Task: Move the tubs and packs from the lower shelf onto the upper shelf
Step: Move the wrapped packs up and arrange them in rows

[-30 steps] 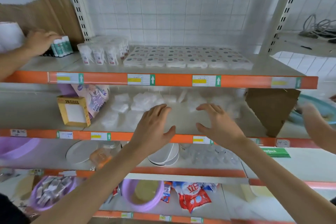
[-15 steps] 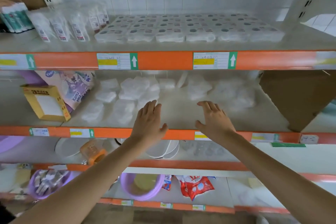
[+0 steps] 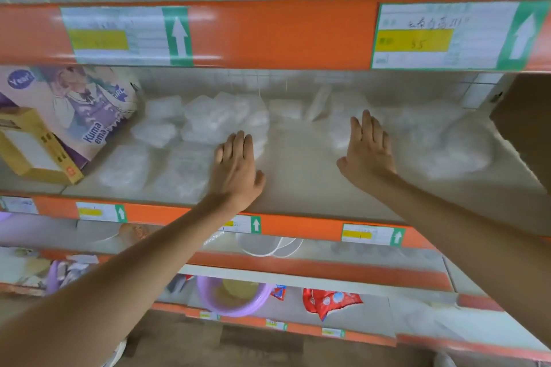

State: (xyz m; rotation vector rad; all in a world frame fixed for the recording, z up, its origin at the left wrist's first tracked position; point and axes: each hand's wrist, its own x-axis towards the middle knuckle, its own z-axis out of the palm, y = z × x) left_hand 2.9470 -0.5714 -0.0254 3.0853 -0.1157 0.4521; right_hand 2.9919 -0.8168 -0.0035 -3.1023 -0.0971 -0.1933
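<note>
Head view, orange-edged lower shelf (image 3: pixel 298 179), clear packs (image 3: pixel 214 119), tiled wall (image 3: pixel 477 91)

I stand at a shop rack: tiered shelves (image 3: pixel 298 182) with orange front rails (image 3: pixel 283 34) bearing price labels (image 3: pixel 447 36), each with a yellow strip and a green arrow. Stock sits in groups: clear packs (image 3: pixel 208 119), a printed purple bag (image 3: pixel 86 104), a yellow box (image 3: pixel 32 149), and lower down purple basins (image 3: pixel 235 296) and red snack packs (image 3: pixel 328 301).
</note>
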